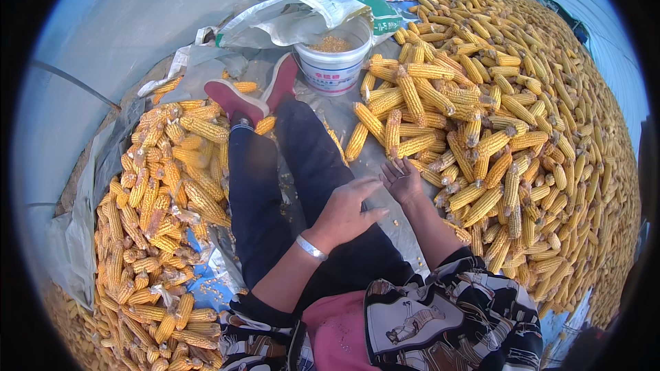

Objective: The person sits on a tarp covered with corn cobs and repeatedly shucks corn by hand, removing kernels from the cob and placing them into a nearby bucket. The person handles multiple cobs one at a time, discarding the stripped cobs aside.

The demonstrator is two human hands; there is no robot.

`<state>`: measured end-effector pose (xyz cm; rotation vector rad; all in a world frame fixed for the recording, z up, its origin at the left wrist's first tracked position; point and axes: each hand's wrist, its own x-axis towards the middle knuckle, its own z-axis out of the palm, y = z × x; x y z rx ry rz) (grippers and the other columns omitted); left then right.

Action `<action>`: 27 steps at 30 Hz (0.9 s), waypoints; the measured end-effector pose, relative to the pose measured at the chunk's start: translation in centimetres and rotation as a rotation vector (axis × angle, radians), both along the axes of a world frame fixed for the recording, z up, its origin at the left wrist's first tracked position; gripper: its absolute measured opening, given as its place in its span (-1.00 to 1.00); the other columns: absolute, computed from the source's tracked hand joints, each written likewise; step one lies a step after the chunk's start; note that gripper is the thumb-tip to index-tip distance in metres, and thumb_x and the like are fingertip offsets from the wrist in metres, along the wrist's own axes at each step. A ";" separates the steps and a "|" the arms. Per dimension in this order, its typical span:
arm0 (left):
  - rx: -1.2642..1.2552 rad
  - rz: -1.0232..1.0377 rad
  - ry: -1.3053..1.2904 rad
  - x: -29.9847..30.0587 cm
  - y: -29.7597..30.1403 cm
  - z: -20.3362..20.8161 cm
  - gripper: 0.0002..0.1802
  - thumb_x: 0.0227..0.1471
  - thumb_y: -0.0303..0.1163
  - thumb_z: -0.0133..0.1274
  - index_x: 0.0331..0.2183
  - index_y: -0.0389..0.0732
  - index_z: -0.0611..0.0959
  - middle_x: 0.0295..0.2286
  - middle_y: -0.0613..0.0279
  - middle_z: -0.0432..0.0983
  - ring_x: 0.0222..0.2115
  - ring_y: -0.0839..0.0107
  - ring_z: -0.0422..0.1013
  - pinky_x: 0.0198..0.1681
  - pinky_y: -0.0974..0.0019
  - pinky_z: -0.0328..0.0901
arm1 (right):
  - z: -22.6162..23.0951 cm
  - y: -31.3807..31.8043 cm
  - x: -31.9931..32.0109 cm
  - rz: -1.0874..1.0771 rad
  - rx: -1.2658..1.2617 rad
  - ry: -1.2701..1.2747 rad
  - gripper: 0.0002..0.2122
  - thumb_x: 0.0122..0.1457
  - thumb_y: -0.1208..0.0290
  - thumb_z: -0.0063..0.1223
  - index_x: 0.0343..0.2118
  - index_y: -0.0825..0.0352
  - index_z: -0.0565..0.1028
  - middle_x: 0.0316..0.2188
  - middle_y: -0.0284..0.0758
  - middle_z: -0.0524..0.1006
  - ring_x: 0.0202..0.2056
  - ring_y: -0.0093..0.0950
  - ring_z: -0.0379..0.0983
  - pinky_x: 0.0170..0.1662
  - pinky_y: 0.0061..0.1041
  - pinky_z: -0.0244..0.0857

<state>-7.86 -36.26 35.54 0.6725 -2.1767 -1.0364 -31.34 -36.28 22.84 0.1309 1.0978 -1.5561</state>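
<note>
A: Where do the cobs lie?

B: A broad heap of yellow, kernel-covered maize cobs fills the right side. A smaller heap of yellow, papery-tipped cobs lies left of the seated person's dark-trousered legs.

A: State of the hands?

B: Left hand released, thumb apart from the fingers, above the lap. Right hand palm up, fingers loosely bent, just beside the right heap. No cob visible in either. Whether the fingertips touch, cannot tell.

A: How much is done?

B: Loose golden kernels lie inside the round white plastic bucket beyond the feet, below its rim; depth unclear.

A: And left?

B: Plenty, by judgement: cobs in both heaps carry their kernels, and the right heap runs far back. Whether the left heap is sorted, cannot tell.
</note>
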 end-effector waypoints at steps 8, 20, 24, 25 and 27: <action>0.559 1.445 -0.035 32.4 17.5 -10.2 -0.70 0.03 -0.50 0.15 -0.16 -0.42 0.61 -0.28 0.07 0.61 -0.28 0.40 0.55 -0.16 0.36 0.42 | 0.7 -3.8 14.5 0.540 -0.270 0.255 -0.79 0.25 0.43 -0.01 -0.07 0.31 0.46 -0.31 -0.39 0.54 -0.29 -0.57 0.50 -0.14 -0.54 0.41; 0.351 1.251 -0.435 31.1 28.0 -18.8 -0.40 -0.07 -0.24 0.22 0.00 -0.30 0.48 -0.09 -0.07 0.46 -0.11 -0.03 0.40 -0.04 0.11 0.31 | -2.2 4.8 45.6 2.099 -1.109 1.367 -0.65 -0.03 0.56 0.13 -0.10 0.26 0.54 -0.18 -0.25 0.54 -0.15 -0.27 0.49 -0.07 -0.35 0.39; 0.385 1.199 -0.501 31.9 29.3 -18.2 -0.50 -0.16 -0.22 0.27 -0.18 -0.28 0.58 -0.30 -0.01 0.49 -0.26 -0.03 0.43 -0.17 0.10 0.35 | -5.9 9.1 47.1 2.172 -1.423 1.713 -0.73 0.00 0.43 0.11 -0.18 0.17 0.59 -0.17 -0.26 0.50 -0.04 -0.26 0.42 -0.06 -0.27 0.37; 0.472 1.180 -0.506 32.0 29.4 -18.1 -0.55 -0.18 -0.24 0.27 -0.22 -0.27 0.58 -0.34 0.02 0.48 -0.29 -0.02 0.43 -0.19 0.09 0.34 | -6.3 9.5 47.0 2.248 -1.399 1.785 -0.74 -0.01 0.39 0.13 -0.20 0.16 0.60 -0.17 -0.28 0.49 -0.02 -0.28 0.40 -0.05 -0.26 0.37; 0.593 1.195 -0.463 32.0 29.9 -17.8 -0.63 -0.20 -0.27 0.26 -0.31 -0.25 0.58 -0.43 0.08 0.45 -0.34 0.01 0.42 -0.25 0.07 0.33 | -6.4 9.0 46.8 2.370 -1.400 1.835 -0.74 -0.03 0.36 0.14 -0.21 0.11 0.60 -0.18 -0.28 0.49 -0.04 -0.29 0.41 -0.04 -0.23 0.35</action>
